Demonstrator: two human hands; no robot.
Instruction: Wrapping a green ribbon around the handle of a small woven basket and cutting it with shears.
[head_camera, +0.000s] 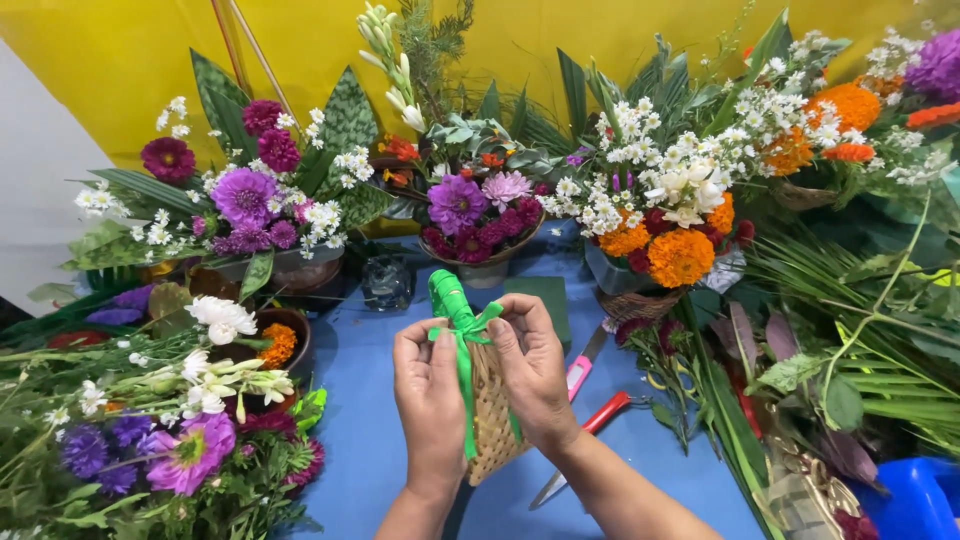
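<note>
Two hands, left hand (430, 385) and right hand (532, 368), clamped on woven basket (492, 415) above the blue tabletop's (370, 440) near edge, pinching its green ribbon (463, 335); light, pliant, best gripped at flanks

We have only 1 view, from a camera on the head, looking forward and steeply down over the blue table (380, 420). It sits close: our forearms enter at the bottom edge, and beyond the table's far side it faces a yellow wall (120, 60), with flowers crowding both sides.
</note>
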